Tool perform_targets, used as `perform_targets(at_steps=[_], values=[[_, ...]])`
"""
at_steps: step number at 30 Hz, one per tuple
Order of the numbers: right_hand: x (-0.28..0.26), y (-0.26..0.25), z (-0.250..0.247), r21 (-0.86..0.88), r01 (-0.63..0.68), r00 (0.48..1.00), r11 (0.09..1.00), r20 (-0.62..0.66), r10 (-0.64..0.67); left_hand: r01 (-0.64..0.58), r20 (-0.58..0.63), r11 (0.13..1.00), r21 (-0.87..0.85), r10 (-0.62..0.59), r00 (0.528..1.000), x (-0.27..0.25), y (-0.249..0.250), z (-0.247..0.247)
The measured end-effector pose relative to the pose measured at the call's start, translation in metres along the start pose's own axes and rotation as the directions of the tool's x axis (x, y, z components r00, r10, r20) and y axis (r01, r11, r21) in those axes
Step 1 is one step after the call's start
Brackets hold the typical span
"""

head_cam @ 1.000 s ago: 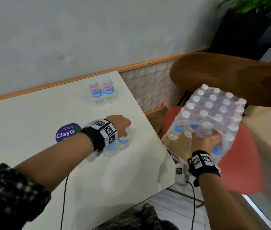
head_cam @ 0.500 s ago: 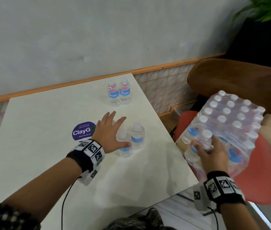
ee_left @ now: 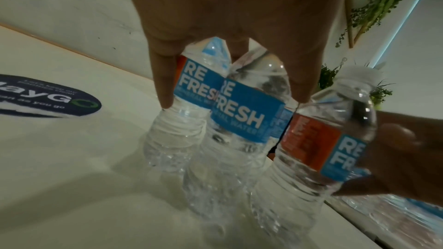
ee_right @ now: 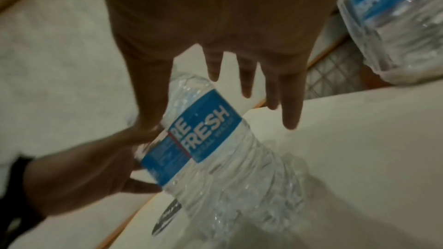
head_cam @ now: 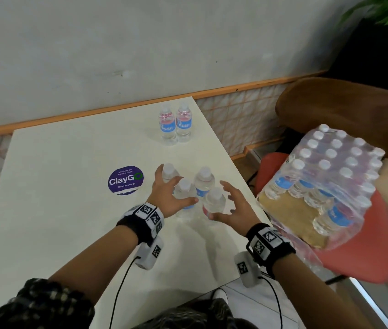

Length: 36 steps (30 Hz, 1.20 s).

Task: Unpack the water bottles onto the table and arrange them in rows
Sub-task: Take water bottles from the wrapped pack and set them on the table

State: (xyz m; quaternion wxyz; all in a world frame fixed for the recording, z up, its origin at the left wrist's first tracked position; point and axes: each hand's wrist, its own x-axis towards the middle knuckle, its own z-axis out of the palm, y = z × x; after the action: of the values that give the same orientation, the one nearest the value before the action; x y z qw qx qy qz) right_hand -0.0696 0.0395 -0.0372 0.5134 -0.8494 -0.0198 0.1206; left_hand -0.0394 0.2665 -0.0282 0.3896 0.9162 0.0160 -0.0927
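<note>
Six bottles stand on the desk (head_cam: pixel 52 210): two (head_cam: pixel 175 125) far from the purple sticker (head_cam: pixel 125 179), four (head_cam: pixel 194 189) right beside it. Left hand (head_cam: pixel 168 198) and right hand (head_cam: pixel 234 207) spread wide around those four, gripping nothing. The wrapped pack (head_cam: pixel 326 184), off the desk past the sticker, is mostly full.

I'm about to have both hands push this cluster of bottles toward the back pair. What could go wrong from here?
1. The four clustered bottles stand close together between the left hand and right hand; a push high up could tip one into its neighbours.
2. The nearest bottle stands near the table's right edge, so a tipped bottle might roll off.
3. The opened pack sits tilted on the red chair; loose bottles may slide out.
</note>
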Motion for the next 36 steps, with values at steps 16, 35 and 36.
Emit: perform_targets(at_steps=[16, 35, 36], values=[[0.052, -0.041, 0.060, 0.100, 0.012, 0.882, 0.995, 0.468, -0.058, -0.010, 0.275, 0.991, 0.135, -0.028, 0.961, -0.009, -0.017, -0.063], [0.076, -0.120, 0.213, 0.077, 0.034, 0.803, 0.996, 0.592, -0.073, 0.219, 0.089, 0.975, 0.044, -0.222, 0.971, -0.055, -0.143, -0.169], [0.077, -0.122, 0.217, 0.077, 0.044, 0.804, 0.996, 0.590, -0.081, 0.217, 0.041, 0.976, 0.020, -0.218, 0.975, -0.055, -0.145, -0.171]])
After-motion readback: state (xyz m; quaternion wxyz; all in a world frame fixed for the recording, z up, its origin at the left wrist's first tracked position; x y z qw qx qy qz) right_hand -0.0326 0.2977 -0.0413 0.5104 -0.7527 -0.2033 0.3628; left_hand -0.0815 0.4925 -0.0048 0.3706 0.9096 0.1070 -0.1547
